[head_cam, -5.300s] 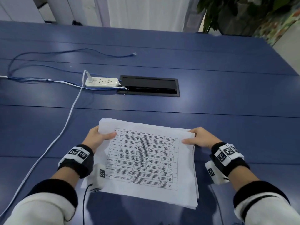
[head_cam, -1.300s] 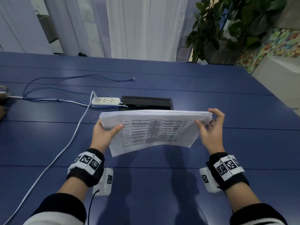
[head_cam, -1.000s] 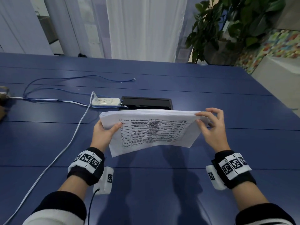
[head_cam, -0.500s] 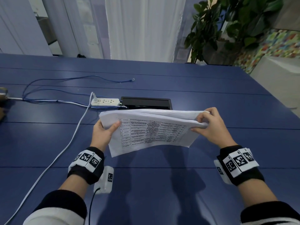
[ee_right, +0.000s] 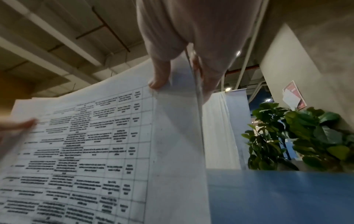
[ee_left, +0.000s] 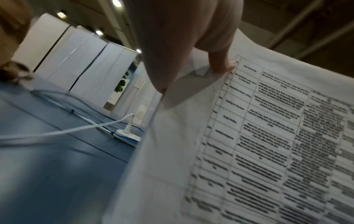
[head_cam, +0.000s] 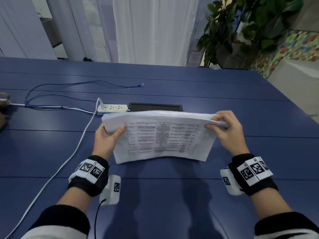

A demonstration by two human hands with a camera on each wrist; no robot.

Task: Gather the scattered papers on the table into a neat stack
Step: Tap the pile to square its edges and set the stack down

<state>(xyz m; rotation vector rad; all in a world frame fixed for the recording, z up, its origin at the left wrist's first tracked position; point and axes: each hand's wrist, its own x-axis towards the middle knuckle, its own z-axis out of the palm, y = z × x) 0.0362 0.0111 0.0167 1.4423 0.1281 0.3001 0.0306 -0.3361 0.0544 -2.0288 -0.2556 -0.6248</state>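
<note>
Above the dark blue slatted table point(head_cam: 224, 104), a stack of white printed papers with a black-lined text grid point(head_cam: 162, 135) is standing tilted on its lower edge, gripped at both upper corners. The left hand point(head_cam: 107, 138) is pinching the left edge, thumb lying on the printed face and fingers behind. The right hand point(head_cam: 227, 131) is curling over the top right corner, thumb in front, fingers wrapping the back. Beyond the left hand's grip, a white power strip point(head_cam: 112, 108) and a thin blue cable point(head_cam: 82, 83) are lying on the table.
</note>
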